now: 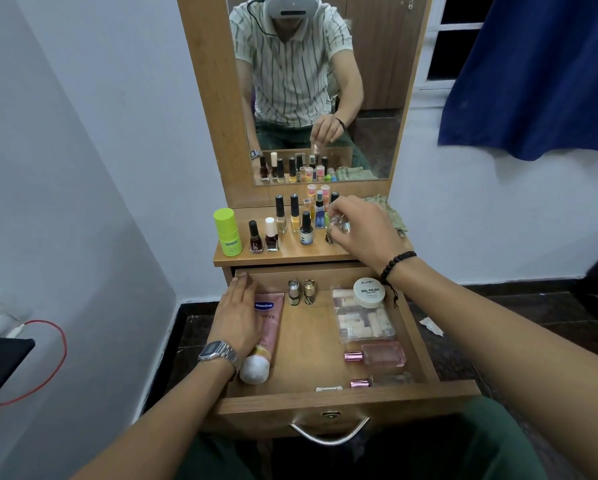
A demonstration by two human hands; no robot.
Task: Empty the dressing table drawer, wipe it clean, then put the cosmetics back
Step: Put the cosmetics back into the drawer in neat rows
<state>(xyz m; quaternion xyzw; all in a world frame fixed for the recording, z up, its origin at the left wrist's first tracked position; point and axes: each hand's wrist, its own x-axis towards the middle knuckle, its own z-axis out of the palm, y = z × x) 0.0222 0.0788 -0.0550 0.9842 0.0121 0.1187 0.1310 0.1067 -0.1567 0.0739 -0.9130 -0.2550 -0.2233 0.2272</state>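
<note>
Drawer (320,398) pulled open, lower centre of frame. Left hand (237,315) lies flat, fingers straight and together, on the drawer's left edge, partly over a pink Vaseline tube (268,332). Right hand (361,226), centre right of frame, pinches a small clear bottle (339,225) above the tabletop (228,259), fingers curled on it.

In drawer:
- two gold-capped bottles (301,292), upper middle
- white jar (369,292) reading "zudin NAIL POLISH", smaller print unreadable, on a clear packet (363,323)
- two pink-capped perfume bottles (377,356), right

Tabletop: nail polish bottles (283,223) in a cluster; lime-green container (227,232) at left, label unreadable; folded cloth (391,211) behind right hand.
</note>
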